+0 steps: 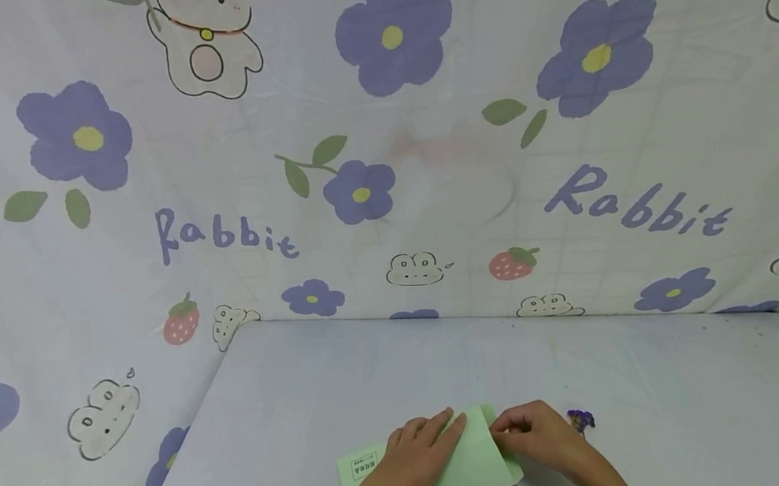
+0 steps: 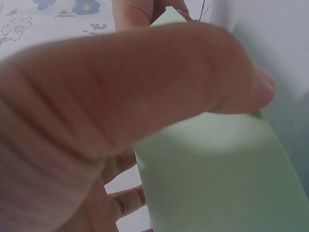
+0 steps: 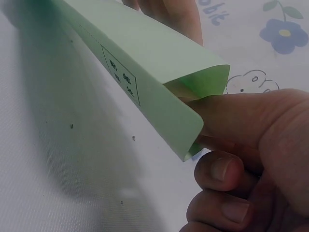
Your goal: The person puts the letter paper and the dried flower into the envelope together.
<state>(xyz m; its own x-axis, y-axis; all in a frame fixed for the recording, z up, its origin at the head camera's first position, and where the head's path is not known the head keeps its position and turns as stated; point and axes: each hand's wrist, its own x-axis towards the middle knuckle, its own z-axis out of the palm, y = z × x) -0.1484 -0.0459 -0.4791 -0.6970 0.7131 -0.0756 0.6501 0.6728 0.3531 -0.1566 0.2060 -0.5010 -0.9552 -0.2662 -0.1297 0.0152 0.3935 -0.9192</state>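
Note:
A light green paper envelope (image 1: 473,464) lies at the near edge of the head view, with a small printed box at its left end. My left hand (image 1: 413,466) holds it from above. In the left wrist view the thumb (image 2: 231,72) crosses to one long edge, and other fingers meet the opposite edge. At the envelope's right end, my right hand (image 1: 541,437) pinches the paper by its open mouth. The right wrist view shows the thumb reaching into that gaping mouth, beside a printed side panel (image 3: 125,77). Part of the index finger is hidden by the paper.
Just right of the right hand lies a dried purple flower (image 1: 581,419), its thin stem partly behind the wrist. A white table (image 1: 374,371) stretches back to a cloth wall (image 1: 430,223) printed with flowers and rabbits. Small dark specks dot the tabletop.

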